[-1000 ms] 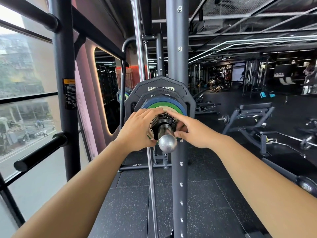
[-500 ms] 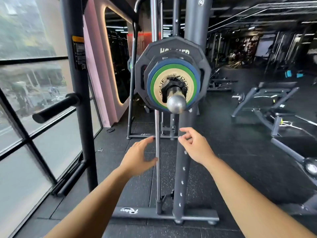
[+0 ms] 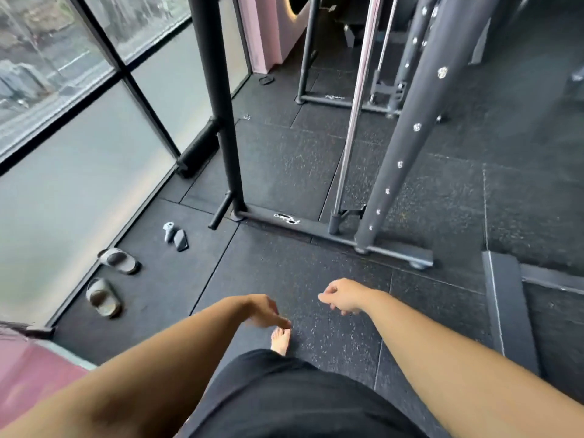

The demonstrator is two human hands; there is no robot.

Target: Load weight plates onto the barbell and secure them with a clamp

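Above the speckled rubber floor, the left hand and the right hand are being held out low, near each other but apart. Nothing is being gripped by either: the left hand's fingers are hanging loose and blurred, while the right hand's are being kept loosely curled. Just below the left hand, a bare foot is being set on the floor. Ahead of both hands, the rack's base bar is lying across the floor, with a bolted upright rising from it. Well to the left of the left hand, a pair of slippers is being seen beside the window. Where the barbell and plates are cannot be told from this view.
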